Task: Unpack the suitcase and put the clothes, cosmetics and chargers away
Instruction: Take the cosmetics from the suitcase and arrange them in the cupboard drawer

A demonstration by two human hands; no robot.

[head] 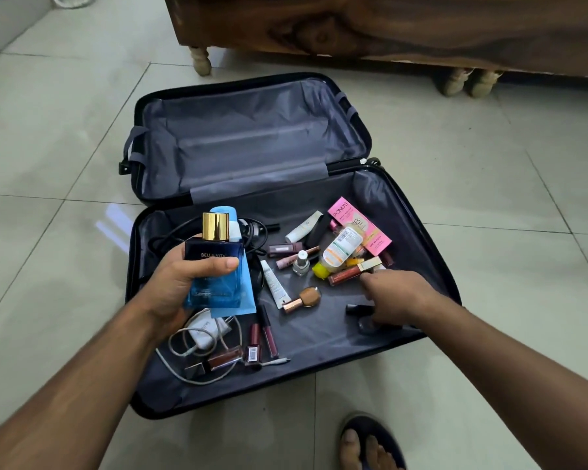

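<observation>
Head view: cosmetics step; left hand (180, 283) grips perfume bottle (214, 262) and blue tube (233, 296), right hand (396, 295) fingers curled at lip gloss (348, 273), grasp unclear; next, pinch it

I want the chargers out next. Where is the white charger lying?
The white charger lies in the suitcase's near-left corner, under the left hand, beside dark red lip-gloss tubes.

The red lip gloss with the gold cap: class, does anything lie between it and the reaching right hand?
Nothing visible does. The right hand has its fingertips right at the lip gloss, which lies exposed in the suitcase.
</observation>
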